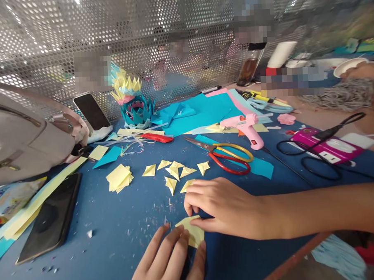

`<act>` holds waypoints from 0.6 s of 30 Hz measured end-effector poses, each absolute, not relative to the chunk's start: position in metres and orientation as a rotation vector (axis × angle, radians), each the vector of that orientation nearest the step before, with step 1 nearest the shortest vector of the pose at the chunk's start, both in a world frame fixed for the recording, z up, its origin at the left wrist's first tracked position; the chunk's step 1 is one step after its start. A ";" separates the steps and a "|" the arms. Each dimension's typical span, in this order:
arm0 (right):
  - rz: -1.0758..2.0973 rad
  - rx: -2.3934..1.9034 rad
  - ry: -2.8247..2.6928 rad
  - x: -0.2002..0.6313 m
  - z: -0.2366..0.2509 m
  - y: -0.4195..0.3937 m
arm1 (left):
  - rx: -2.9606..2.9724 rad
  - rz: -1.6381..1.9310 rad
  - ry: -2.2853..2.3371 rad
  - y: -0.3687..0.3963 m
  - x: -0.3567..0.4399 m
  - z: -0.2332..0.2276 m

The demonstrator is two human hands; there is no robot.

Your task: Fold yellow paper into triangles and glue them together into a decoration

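Surface: we work on a blue tabletop [122, 225], dusted with tiny paper scraps and specks.
Paper in hand: a pale yellow paper piece [192, 232] lies flat on the blue top at the near edge, between our 2 hands.
Left hand: our left hand [170, 262] comes up from the bottom edge, fingers stretched out and loosely open, fingertips pressing on the near side of the yellow paper piece; it grips nothing.
Right hand: our right hand [219, 208] reaches in from the right, fingers curled down, thumb and fingertips pinching the far edge of the same piece.
Folded pieces: a scatter of small folded yellow triangles [176, 173] sits just beyond the right hand, with a stack of yellow squares [119, 178] to their left.
Tools: red-and-yellow scissors [227, 154] lie near the triangles; a pink glue gun [247, 129] rests behind them; black scissors [324, 150] lie over a magenta box [333, 148] on the right; a red comb-like strip [157, 137] lies further back.
Phones: 1 dark phone [50, 218] lies flat at the left; another phone [91, 111] leans upright at the back.
Paper stock: teal sheets [201, 110] spread across the rear of the table, beside a teal and yellow paper model [132, 103].
Room: a perforated metal screen [139, 39] closes the back of the table; a grey bag [22, 134] sits at the left.
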State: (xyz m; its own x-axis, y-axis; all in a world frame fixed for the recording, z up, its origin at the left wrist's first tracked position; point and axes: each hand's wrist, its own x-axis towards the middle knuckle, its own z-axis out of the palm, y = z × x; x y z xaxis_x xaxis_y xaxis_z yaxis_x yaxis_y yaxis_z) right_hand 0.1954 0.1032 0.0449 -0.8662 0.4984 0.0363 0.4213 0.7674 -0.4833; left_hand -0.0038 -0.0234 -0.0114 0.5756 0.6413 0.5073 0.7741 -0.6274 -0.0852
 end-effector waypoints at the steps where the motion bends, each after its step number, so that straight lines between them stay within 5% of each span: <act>1: 0.705 -0.759 -2.813 0.195 0.046 0.103 | -2.508 -0.666 -1.132 -0.022 -0.005 -0.014; 18: 0.668 -0.955 -2.848 0.194 0.053 0.092 | -2.658 -0.586 -1.087 -0.022 -0.013 -0.004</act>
State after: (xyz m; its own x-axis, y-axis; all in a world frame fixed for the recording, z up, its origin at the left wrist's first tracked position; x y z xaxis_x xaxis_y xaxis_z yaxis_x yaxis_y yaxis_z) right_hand 0.1941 0.0918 0.0532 -0.8053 0.5880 -0.0753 0.5601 0.7132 -0.4214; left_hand -0.0125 -0.0223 -0.0040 0.6490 0.6233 0.4363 0.7069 -0.7060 -0.0430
